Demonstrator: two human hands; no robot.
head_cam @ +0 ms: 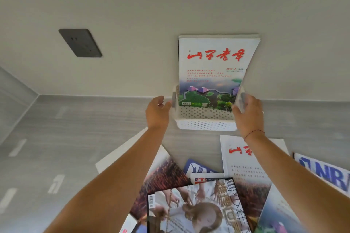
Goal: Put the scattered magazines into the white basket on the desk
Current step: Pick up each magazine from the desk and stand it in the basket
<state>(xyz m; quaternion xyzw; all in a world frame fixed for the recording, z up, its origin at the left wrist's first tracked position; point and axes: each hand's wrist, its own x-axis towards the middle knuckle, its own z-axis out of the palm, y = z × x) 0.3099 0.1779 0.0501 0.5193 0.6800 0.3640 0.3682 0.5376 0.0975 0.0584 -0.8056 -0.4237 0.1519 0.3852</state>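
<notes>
Now the left hand [158,112], fingers relaxed, touches the basket [206,125]; the right hand [248,114] grips its rim; a magazine [214,66] stands inside.

The basket [206,125] sits at the back of the surface [75,138], against the wall. A magazine [214,66] stands in it. The left hand [158,110] is just beside its left end. The right hand [248,113] holds its right end. More magazines [189,204] lie in front, overlapping.

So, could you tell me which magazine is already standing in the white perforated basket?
The white-covered magazine with the red brush title and green landscape photo stands upright in the white perforated plastic basket; the other magazines lie flat on the grey desk.
</notes>
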